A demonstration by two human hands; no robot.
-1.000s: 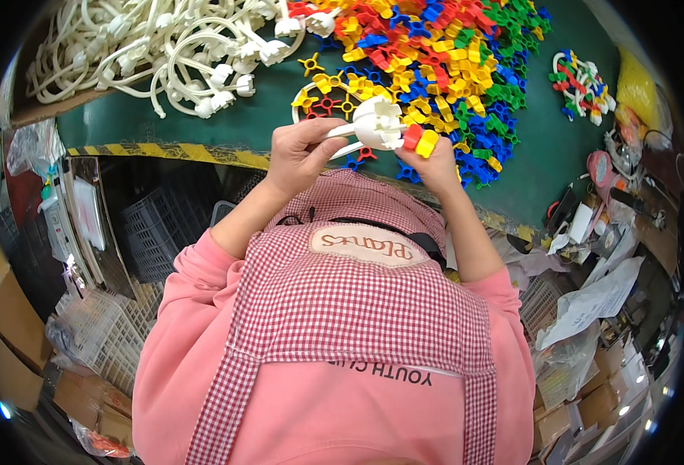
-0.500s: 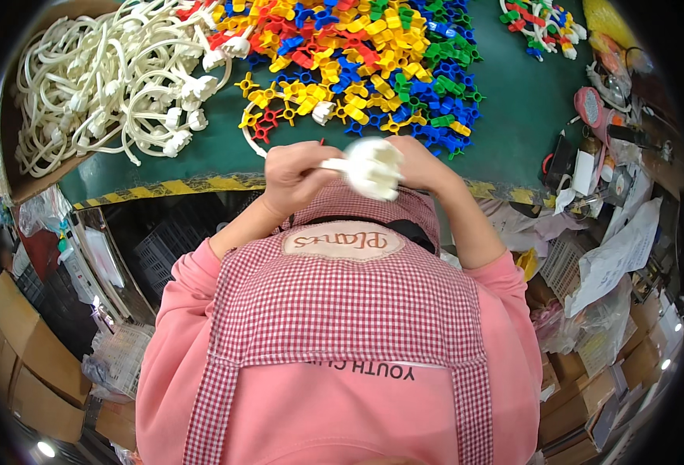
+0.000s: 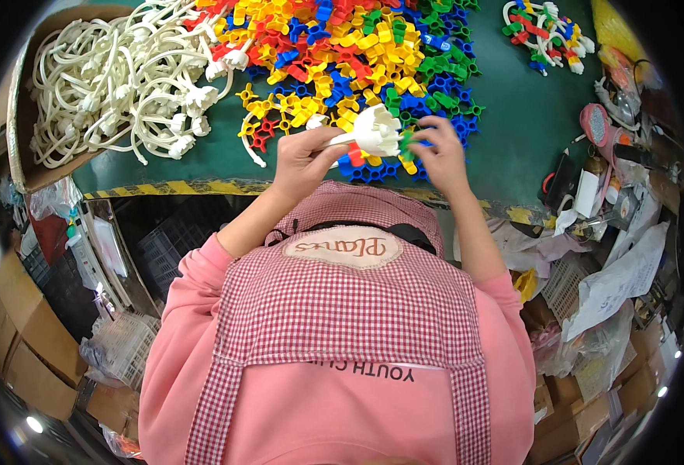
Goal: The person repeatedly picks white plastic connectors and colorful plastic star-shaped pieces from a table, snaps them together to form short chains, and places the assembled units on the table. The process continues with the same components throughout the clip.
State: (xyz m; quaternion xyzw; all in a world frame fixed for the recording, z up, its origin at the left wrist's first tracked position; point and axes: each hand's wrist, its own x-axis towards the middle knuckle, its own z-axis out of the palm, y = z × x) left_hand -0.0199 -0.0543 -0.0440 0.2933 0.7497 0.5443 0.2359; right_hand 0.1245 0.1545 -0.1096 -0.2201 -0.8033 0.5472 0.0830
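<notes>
My left hand [image 3: 308,161] is closed on the thin stem of a white plastic piece. The far end of that piece flares into a petal-edged cup [image 3: 377,130], which points right, toward my other hand. Beside the cup's rim, the bent fingers of my right hand [image 3: 443,155] pinch a small green plastic piece [image 3: 406,144]; the fingers partly cover it. Both hands are raised over the near edge of the green tabletop [image 3: 513,155]. Just beyond them lies a large heap of small plastic connectors [image 3: 342,62] in yellow, red, blue and green.
At the left, a cardboard box [image 3: 18,132] holds a tangle of white cords [image 3: 117,85] with cup-shaped ends. A cluster of white pieces fitted with coloured parts [image 3: 547,35] lies far right. Assorted tools and a pink-handled item [image 3: 596,124] crowd the right edge. Yellow-black tape [image 3: 179,187] marks the table's near edge.
Both hands have moved away from my body, toward the heap. The white cup, blurred before, is now sharp and turned rightward. My right hand has drawn aside, and the green piece now shows at its fingertips.
</notes>
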